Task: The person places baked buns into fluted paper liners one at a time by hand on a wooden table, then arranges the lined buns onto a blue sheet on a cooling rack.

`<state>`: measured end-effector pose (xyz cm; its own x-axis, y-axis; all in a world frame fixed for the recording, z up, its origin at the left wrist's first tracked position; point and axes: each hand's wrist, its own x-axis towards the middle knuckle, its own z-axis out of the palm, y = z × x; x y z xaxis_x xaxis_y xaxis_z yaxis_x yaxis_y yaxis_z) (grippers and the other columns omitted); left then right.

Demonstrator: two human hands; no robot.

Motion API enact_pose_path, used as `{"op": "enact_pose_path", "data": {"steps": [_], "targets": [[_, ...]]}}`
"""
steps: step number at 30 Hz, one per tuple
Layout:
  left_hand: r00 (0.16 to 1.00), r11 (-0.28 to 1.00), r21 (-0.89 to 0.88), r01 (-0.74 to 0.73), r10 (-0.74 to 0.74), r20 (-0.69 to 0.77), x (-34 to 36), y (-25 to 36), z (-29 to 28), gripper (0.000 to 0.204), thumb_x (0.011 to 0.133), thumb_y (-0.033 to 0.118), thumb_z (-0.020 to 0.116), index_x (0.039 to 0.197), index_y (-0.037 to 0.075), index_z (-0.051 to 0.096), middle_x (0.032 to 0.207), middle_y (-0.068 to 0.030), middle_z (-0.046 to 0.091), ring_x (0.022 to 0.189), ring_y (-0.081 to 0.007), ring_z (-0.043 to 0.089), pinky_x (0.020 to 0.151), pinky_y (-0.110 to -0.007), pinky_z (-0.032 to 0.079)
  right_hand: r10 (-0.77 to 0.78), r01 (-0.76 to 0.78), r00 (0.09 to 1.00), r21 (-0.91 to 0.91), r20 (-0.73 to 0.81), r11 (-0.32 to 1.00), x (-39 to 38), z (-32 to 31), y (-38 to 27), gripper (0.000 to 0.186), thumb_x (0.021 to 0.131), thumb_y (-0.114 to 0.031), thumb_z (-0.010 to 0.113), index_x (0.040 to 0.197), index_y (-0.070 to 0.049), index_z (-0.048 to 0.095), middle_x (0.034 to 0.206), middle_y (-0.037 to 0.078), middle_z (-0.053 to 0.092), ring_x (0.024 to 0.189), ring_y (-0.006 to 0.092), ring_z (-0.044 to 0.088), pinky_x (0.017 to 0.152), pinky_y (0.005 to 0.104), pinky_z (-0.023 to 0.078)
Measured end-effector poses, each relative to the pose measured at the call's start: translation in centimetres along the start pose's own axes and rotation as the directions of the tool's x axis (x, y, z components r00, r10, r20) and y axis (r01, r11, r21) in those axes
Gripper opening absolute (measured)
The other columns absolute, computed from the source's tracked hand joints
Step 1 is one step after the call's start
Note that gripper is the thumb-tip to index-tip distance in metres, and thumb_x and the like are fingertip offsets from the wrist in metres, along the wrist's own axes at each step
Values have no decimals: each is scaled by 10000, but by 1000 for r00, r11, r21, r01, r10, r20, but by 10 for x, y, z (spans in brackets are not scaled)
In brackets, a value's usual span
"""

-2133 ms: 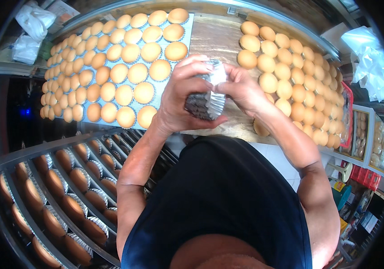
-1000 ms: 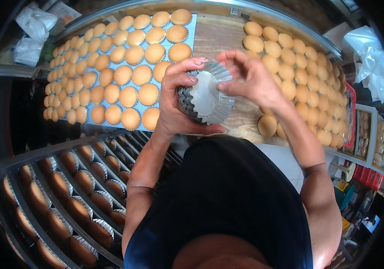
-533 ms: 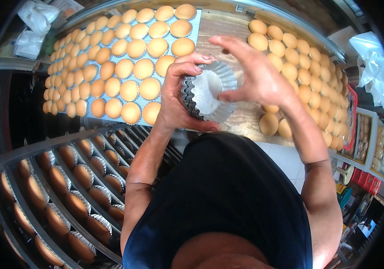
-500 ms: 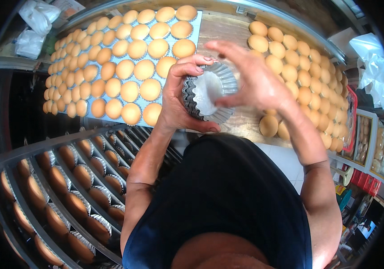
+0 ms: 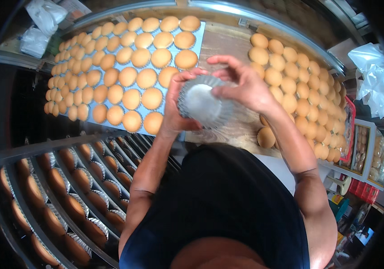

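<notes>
My left hand (image 5: 173, 105) is closed round the side of a stack of fluted metal cake tins (image 5: 204, 107), its thumb at the near side and fingertips at the far rim. The top tin's pale inside faces up. My right hand (image 5: 249, 89) is at the right of the stack with its fingers apart. Its thumb reaches over the top tin's inside; whether it touches the metal I cannot tell. Left of the stack, many round golden cakes (image 5: 146, 78) sit in fluted tins on a light blue tray (image 5: 199, 40). More golden cakes (image 5: 289, 85), bunched closely, lie right of my right hand.
A wooden tabletop (image 5: 223, 42) runs between the two groups of cakes. At lower left stands a dark rack (image 5: 17, 157) with more cakes in tins. Plastic bags (image 5: 373, 76) hang at the right, above a red tray edge (image 5: 350, 130) and a white-framed case (image 5: 366, 150).
The tin stack has shifted slightly left and down in my left hand and is tilted a little differently. My right hand has drawn slightly lower, its fingers more curled. The whole view has shifted slightly.
</notes>
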<state>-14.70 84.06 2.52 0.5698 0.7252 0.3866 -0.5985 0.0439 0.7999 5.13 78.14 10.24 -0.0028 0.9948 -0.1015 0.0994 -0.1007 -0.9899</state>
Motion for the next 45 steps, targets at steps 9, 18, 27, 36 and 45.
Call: {"op": "enact_pose_path", "data": {"steps": [9, 18, 27, 36, 45], "targets": [[898, 995, -54, -80, 48, -438, -74, 22, -68, 839, 828, 606, 732, 1445, 136, 412, 1486, -217, 479, 1335, -362, 529, 1124, -526, 449, 638, -249, 764, -867, 98, 431, -161, -43, 131, 386, 834, -363, 760, 1034, -33, 750, 1026, 251, 721, 1039, 403, 684, 929, 445, 547], [778, 959, -244, 144, -262, -571, -128, 12, -73, 774, 944, 605, 550, 1474, 54, 429, 1483, -241, 506, 1352, -371, 513, 1130, -518, 428, 55, 49, 993, -765, 109, 642, 16, -10, 123, 507, 877, -138, 710, 1342, 20, 583, 1300, 272, 636, 1181, 453, 617, 1007, 488, 520], [719, 831, -471, 296, -518, -462, -184, -36, -26, 776, 900, 432, 713, 1488, 37, 395, 1473, -208, 511, 1326, -318, 551, 1091, -447, 492, -72, 393, 919, -894, 387, 217, 214, 32, 199, 626, 857, -10, 632, 1458, -146, 523, 1562, 171, 430, 1425, 400, 423, 1135, 569, 402], [629, 693, -496, 523, -707, -324, -156, -98, -45, 573, 1010, 273, 575, 1484, -14, 430, 1380, -162, 586, 1254, -269, 614, 1017, -408, 537, 369, -243, 905, -459, 210, 855, 65, -11, 195, 701, 739, -166, 890, 1346, -108, 545, 1288, 116, 629, 1170, 263, 615, 1006, 382, 517], [606, 590, -319, 742, -793, -58, -79, -142, -16, 617, 913, 187, 742, 1440, -28, 503, 1313, -165, 625, 1130, -213, 671, 949, -312, 578, 191, -141, 952, -214, 239, 967, -42, -23, 168, 798, 746, -187, 934, 1443, -109, 554, 1356, 77, 616, 1237, 215, 574, 1040, 332, 506]]}}
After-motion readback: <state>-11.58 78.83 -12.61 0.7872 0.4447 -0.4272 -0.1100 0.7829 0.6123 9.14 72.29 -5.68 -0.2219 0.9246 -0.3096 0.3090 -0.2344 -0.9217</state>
